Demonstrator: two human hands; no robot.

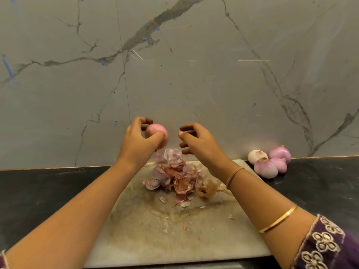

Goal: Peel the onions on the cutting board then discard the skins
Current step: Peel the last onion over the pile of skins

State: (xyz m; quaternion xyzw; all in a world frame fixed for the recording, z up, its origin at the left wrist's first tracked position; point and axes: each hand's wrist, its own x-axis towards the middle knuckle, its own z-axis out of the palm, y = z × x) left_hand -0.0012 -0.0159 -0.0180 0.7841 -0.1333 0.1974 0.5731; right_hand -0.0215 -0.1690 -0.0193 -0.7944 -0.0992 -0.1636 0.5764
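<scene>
My left hand (pixel 138 139) grips a pink onion (pixel 155 132), held up in the air above the far end of the stained cutting board (pixel 147 230). My right hand (pixel 198 140) hovers just right of it, thumb and fingers pinching a small pale piece of onion skin (pixel 182 133). A pile of pink and brown onion skins (pixel 177 176) lies on the board below both hands, with small scraps scattered nearer to me.
Several peeled onions (pixel 269 162) sit in a cluster on the black countertop (pixel 48 191) to the right of the board, against the grey marble wall (pixel 194 74).
</scene>
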